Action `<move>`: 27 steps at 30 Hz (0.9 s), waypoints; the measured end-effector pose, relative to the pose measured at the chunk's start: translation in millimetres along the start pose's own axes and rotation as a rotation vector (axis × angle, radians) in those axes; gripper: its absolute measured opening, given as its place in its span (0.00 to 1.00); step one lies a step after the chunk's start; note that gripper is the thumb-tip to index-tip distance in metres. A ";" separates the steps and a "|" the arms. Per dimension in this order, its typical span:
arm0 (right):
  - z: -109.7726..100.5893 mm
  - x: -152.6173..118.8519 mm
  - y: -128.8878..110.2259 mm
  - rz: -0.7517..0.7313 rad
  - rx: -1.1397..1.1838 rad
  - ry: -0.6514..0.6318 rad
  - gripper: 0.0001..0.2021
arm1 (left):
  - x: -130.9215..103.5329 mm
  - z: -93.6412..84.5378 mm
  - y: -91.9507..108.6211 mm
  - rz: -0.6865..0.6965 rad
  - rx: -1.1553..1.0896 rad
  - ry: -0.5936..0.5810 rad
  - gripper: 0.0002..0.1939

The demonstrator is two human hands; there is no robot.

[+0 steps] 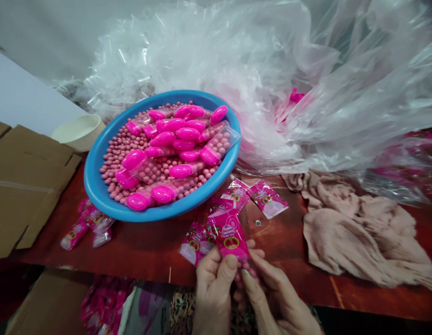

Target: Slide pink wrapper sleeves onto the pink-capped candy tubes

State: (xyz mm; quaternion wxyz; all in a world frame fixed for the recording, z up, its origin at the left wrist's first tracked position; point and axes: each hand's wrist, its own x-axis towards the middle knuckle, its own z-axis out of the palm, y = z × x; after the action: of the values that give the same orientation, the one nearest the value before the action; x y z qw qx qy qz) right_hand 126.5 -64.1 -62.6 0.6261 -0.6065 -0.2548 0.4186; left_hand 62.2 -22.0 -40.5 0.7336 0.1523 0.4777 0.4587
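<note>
My left hand (214, 288) pinches the lower left side of a pink printed packet (231, 237) near the table's front edge. From the right, my right hand (278, 293) grips the bottom of the same packet, where small pink balls show between the fingers. More flat pink packets (268, 197) lie on the table just beyond my hands. A blue basin (149, 215) stands beyond them to the left, full of small pink balls (116, 163). On the balls lie several clear tubes with bright pink caps (163, 139).
Clear plastic bags (289, 93) are heaped behind the basin. A beige cloth (355, 232) lies on the red table (142, 251) at the right. At the left are a cardboard box (23, 186), a cream bowl (76, 132) and filled pink packets (85, 223).
</note>
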 end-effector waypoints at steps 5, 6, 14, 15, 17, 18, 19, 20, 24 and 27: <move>1.2 1.3 -9.0 0.098 0.104 0.040 0.10 | -0.3 -1.1 -6.6 -0.003 0.059 -0.030 0.18; 1.8 2.8 -11.5 0.132 0.118 0.028 0.10 | 0.3 -1.6 -6.4 -0.009 0.042 -0.055 0.18; 6.9 9.4 -18.5 0.215 0.164 -0.029 0.13 | 5.7 -4.0 0.9 -0.063 -0.051 -0.074 0.18; 5.7 9.5 -18.1 0.240 0.133 -0.040 0.12 | 5.0 -3.2 1.6 -0.071 -0.068 -0.072 0.16; 1.9 10.0 -16.6 0.293 0.067 -0.130 0.10 | 2.6 -0.7 2.9 -0.082 -0.100 -0.032 0.13; -0.1 10.1 -15.4 0.303 0.038 -0.198 0.10 | 1.2 0.9 3.2 -0.087 -0.110 0.000 0.12; -1.8 10.0 -13.9 0.301 0.011 -0.258 0.12 | -0.2 2.6 3.1 -0.091 -0.113 0.027 0.10; -3.1 9.4 -12.2 0.291 -0.011 -0.291 0.13 | -1.4 4.1 2.3 -0.085 -0.107 0.058 0.10; -3.0 2.3 -6.9 0.245 -0.091 -0.160 0.17 | -4.8 7.6 -6.4 -0.017 -0.043 0.123 0.13; 0.9 -2.2 -9.4 0.203 -0.065 -0.153 0.17 | -6.2 5.9 -12.6 -0.010 -0.004 0.099 0.15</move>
State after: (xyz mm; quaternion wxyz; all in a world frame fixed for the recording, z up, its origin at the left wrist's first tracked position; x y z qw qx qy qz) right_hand 126.7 -64.6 -52.9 0.5392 -0.6155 -0.2526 0.5164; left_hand 73.1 -32.6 -42.5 0.7117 0.1255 0.5131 0.4632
